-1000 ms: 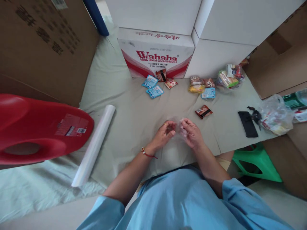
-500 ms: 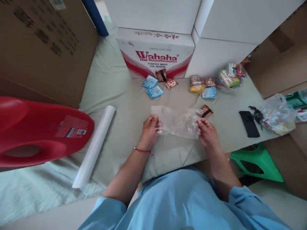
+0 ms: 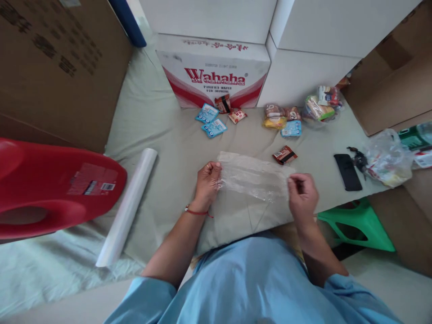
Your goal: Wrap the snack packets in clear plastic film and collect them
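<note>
A clear plastic bag (image 3: 251, 177) is stretched sideways between my two hands, over the pale green cloth (image 3: 175, 202). My left hand (image 3: 208, 180) pinches its left end, fingers closed. At the bag's right end my right hand (image 3: 303, 193) is closed, thumb against the curled fingers. Just beyond the bag lies a brown snack packet (image 3: 285, 155). Farther back are blue packets (image 3: 214, 128), a red and cream packet (image 3: 237, 115) and another brown packet (image 3: 222, 104). To their right sit brown and yellow packaged snacks (image 3: 275, 116) beside a blue packet (image 3: 291, 128).
A white roll (image 3: 128, 207) and a red plastic piece (image 3: 60, 184) lie to the left. The Wahaha carton (image 3: 216, 74) stands behind. On the right are a filled clear bag (image 3: 322, 108), a black phone (image 3: 347, 172), keys (image 3: 359, 158) and a green stool (image 3: 357, 225).
My right hand has moved right and slightly down, pulling the crumpled bag out flatter and wider. My left hand keeps its pinch. The whole view has shifted slightly.
</note>
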Available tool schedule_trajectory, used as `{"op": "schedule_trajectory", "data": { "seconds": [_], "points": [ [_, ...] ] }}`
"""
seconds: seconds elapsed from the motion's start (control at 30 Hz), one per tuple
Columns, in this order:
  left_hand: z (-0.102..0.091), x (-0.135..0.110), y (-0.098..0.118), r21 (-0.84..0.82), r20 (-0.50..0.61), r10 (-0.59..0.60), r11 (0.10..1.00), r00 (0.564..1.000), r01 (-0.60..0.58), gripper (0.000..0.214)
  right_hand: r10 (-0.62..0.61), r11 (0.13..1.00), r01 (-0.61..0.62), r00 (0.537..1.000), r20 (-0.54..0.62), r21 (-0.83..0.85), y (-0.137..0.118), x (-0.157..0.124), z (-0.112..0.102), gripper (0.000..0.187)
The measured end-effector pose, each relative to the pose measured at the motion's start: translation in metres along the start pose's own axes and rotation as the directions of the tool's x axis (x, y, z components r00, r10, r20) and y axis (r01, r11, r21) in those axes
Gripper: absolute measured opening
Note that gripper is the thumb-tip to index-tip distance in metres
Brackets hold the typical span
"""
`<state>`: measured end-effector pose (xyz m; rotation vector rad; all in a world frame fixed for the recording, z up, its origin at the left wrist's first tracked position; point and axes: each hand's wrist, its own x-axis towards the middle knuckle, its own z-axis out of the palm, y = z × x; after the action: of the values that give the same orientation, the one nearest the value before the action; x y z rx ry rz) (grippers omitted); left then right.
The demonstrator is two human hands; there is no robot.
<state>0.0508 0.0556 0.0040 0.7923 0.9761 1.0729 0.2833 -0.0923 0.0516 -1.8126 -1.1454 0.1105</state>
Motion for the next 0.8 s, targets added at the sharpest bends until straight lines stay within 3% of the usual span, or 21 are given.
{"op": "schedule_trajectory", "data": {
  "seconds": [0.07,0.13,0.27,0.33,0.43,0.5,0.6,0.7,0.8],
  "points": [
    [0.0,-0.001,-0.001,0.023,0.015,0.029,0.999,0.999,-0.029,0.061,-0.155,0.985,0.134,0.966,0.209,0.111,-0.027,-0.009,0.028,0.017],
    [-0.001,-0.002,0.0,0.044,0.032,0.056,0.997,0.998,-0.058,0.061,-0.227,0.965,0.156,0.898,0.377,0.21,-0.045,-0.013,0.06,0.018],
    [-0.002,-0.006,0.002,0.038,0.107,0.037,0.998,0.994,-0.041,0.06,-0.191,0.956,0.017,0.792,0.581,0.292,-0.051,-0.013,0.113,0.021],
    [-0.002,-0.007,0.004,-0.024,0.181,0.014,1.0,0.983,-0.01,0.064,-0.134,0.938,-0.102,0.777,0.615,0.333,-0.047,-0.01,0.124,0.027],
    [-0.002,-0.006,0.004,-0.096,0.271,0.035,0.995,0.962,-0.009,0.071,0.048,0.876,-0.317,0.807,0.589,0.364,-0.043,-0.006,0.124,0.033],
    [-0.001,-0.007,0.002,-0.041,0.301,0.032,0.999,0.953,-0.021,0.076,0.136,0.831,-0.408,0.808,0.574,0.378,-0.044,-0.004,0.121,0.035],
    [0.001,-0.008,-0.003,0.064,0.302,-0.016,0.998,0.953,-0.004,0.06,0.188,0.761,-0.515,0.757,0.625,0.395,-0.046,-0.003,0.116,0.037],
    [0.001,-0.006,-0.007,0.065,0.273,-0.044,0.998,0.961,0.027,0.046,0.244,0.65,-0.634,0.697,0.674,0.42,-0.045,-0.001,0.11,0.038],
    [-0.003,0.0,-0.008,0.041,0.212,-0.027,0.999,0.977,0.018,0.041,0.296,0.547,-0.689,0.69,0.661,0.475,-0.041,0.005,0.097,0.04]
  ]
}}
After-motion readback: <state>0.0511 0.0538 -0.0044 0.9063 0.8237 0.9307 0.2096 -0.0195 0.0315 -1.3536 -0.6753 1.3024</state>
